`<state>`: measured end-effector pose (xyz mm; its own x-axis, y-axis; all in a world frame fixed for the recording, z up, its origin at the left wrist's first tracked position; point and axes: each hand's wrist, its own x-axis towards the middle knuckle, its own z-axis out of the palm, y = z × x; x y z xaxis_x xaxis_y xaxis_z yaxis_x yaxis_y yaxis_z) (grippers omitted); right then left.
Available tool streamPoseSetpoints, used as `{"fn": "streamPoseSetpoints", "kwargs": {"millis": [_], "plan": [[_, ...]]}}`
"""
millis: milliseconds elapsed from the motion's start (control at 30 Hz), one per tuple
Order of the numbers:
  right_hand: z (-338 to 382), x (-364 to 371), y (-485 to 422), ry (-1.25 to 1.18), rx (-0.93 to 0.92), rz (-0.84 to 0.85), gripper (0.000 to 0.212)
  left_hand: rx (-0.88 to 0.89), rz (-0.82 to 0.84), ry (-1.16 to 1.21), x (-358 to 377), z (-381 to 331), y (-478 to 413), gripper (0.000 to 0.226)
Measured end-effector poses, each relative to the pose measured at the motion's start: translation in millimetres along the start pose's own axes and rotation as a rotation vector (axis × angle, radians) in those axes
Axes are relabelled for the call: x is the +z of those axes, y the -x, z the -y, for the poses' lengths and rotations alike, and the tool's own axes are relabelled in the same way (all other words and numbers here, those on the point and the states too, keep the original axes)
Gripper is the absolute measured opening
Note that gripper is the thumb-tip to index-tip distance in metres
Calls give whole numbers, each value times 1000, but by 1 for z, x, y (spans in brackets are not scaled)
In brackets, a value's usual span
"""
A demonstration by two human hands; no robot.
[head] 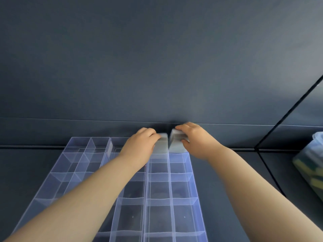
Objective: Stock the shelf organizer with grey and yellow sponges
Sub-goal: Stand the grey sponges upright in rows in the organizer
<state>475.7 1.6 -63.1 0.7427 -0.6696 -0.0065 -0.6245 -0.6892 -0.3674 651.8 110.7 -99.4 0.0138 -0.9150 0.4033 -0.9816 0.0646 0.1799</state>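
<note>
The left hand [139, 145] curls round a grey sponge [161, 145], the right hand [197, 142] round a second grey sponge [176, 145]. Both stand steeply on end, side by side, in the shelf organizer's [70, 172] far right compartments.

Left forearm [97, 186]: bare, reaching forward from lower left. Left hand [142, 143]: palm down, fingers curled over left grey sponge [161, 145]. Right forearm [244, 180]: bare, reaching from lower right. Right hand [197, 142]: fingers over top, thumb on near side, gripping right grey sponge [176, 144]. Hands close, not touching.
</note>
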Motion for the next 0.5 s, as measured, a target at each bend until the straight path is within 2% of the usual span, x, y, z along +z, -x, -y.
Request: {"fn": "streamPoseSetpoints", "kwargs": {"millis": [100,200,300,400,500], "plan": [[-5,14,-4,48,4,67,49,-23,12,-12,5,-1,0,29],[-11,23,-7,64,-13,59,50,-31,37,-37,8,-1,1,29],[-14,27,-8,126,-37,8,51,-49,66,-75,9,-4,3,29],[-12,32,-2,243,-104,-93,58,-87,97,-108,3,-15,5,18],[-8,36,9,239,-146,-193,59,-154,180,-204,-7,-31,3,26]]}}
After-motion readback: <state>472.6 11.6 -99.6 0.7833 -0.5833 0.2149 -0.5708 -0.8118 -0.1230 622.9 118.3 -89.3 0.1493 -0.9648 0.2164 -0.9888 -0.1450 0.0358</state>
